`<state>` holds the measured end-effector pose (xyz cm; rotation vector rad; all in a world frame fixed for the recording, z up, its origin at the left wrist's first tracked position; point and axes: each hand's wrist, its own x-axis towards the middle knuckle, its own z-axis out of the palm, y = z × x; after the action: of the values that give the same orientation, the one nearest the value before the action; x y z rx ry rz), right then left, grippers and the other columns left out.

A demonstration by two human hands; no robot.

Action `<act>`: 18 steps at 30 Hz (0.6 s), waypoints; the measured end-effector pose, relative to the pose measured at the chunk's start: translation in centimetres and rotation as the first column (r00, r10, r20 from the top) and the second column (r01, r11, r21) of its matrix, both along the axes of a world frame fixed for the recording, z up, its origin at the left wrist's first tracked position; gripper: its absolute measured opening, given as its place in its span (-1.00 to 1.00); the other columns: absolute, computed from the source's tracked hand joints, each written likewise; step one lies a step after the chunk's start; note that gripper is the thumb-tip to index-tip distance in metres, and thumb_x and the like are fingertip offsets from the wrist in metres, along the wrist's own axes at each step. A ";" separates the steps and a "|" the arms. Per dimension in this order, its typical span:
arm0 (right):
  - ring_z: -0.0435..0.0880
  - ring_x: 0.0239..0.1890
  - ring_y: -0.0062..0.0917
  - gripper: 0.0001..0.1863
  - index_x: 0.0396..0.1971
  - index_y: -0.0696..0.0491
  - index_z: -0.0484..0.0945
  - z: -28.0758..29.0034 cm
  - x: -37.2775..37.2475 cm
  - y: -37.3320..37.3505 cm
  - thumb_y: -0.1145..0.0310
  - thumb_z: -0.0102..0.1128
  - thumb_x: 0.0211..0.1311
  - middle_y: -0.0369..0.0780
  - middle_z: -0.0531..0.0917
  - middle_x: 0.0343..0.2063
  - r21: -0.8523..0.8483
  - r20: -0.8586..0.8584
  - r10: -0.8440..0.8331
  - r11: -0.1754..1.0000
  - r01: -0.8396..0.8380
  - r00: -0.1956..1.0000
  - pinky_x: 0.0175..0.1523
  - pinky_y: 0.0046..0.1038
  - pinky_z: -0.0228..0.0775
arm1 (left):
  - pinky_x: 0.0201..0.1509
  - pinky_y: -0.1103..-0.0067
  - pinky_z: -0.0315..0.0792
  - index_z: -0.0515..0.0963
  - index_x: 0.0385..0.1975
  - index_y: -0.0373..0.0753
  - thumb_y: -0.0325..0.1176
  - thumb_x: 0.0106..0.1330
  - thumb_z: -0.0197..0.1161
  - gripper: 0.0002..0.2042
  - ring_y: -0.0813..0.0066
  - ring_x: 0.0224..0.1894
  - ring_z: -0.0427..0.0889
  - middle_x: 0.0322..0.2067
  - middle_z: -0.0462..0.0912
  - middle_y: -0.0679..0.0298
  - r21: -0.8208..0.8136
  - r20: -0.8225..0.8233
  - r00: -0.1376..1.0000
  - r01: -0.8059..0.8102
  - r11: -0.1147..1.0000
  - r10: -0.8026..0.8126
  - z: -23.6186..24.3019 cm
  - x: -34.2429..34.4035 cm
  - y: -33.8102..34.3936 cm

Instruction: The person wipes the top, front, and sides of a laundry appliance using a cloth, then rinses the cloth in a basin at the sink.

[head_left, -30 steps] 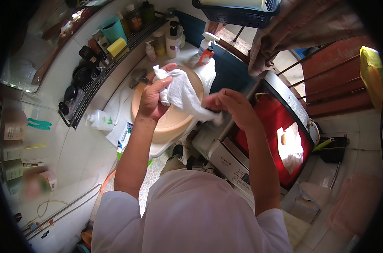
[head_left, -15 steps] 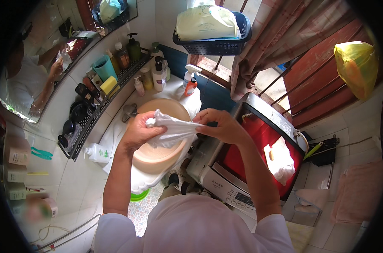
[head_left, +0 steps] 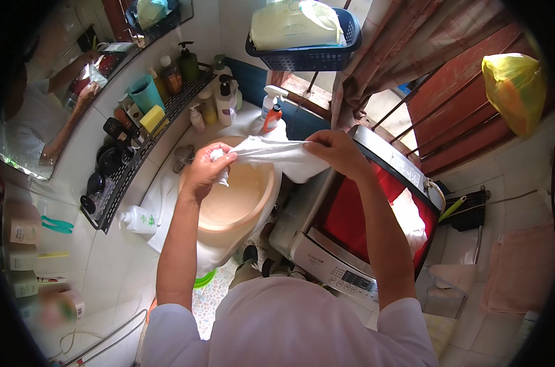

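A thin white cloth (head_left: 271,151) is stretched sideways between my two hands, above the far part of a peach-coloured basin (head_left: 223,229). My left hand (head_left: 207,172) pinches one end, with a crumpled bit hanging below its fingers. At the other end my right hand (head_left: 338,153) grips the upper edge between thumb and fingers, and a loose flap droops beneath. The basin sits in the white sink (head_left: 161,211) and seems to hold water. Another white cloth (head_left: 408,221) lies on the red washing machine lid (head_left: 338,214), partly behind my right forearm.
A black rack (head_left: 127,177) with bottles, a blue cup (head_left: 144,93) and a yellow sponge (head_left: 152,118) runs along the left wall. Spray bottles (head_left: 271,117) stand behind the basin. A dark blue basket (head_left: 308,58) hangs above; a yellow bag (head_left: 514,92) hangs far right.
My hands have moved farther apart, the right one up and to the right. The white cloth is pulled out wider, and its loose flap now hangs farther right, past the basin.
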<state>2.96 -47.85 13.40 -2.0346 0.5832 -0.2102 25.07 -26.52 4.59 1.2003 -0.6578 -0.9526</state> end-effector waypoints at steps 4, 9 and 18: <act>0.52 -0.45 -0.78 -0.76 -0.32 0.13 0.63 3.6 -0.9 -1.5 0.24 0.27 0.18 -0.39 0.61 -0.50 0.018 0.043 -0.009 1.000 0.009 0.999 -0.33 -0.67 0.36 | -0.47 0.74 0.40 0.49 -0.32 -0.23 -0.44 0.25 0.22 -0.93 0.70 -0.54 0.51 -0.54 0.54 0.39 -0.085 -0.044 0.995 0.083 0.993 -0.087 2.1 -0.4 -1.0; 0.56 -0.38 -0.74 -0.77 -0.27 0.08 0.64 10.4 1.6 -5.6 0.23 0.26 0.20 -0.38 0.64 -0.44 -0.186 0.073 -0.049 0.981 0.062 0.996 -0.24 -0.61 0.41 | -0.47 0.72 0.39 0.50 -0.22 -0.24 -0.43 0.30 0.15 -0.89 0.68 -0.53 0.48 -0.46 0.54 0.39 -0.258 0.085 0.996 0.013 0.966 0.009 5.3 0.8 -6.5; 0.62 -0.26 -0.44 -0.75 -0.25 0.07 0.61 15.8 11.1 -17.2 0.26 0.27 0.11 -0.20 0.65 -0.36 -0.905 0.107 0.013 0.415 0.092 0.994 -0.13 -0.43 0.45 | -0.30 0.60 0.45 0.59 -0.35 -0.35 -0.37 0.14 0.29 -0.82 0.55 -0.39 0.58 -0.47 0.66 0.24 -0.293 0.283 0.888 -0.279 0.914 0.362 9.2 8.8 -21.7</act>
<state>14.02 -65.02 29.20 -3.0664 0.4841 -0.8162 33.86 -48.26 13.82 1.2106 -0.7866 -0.3743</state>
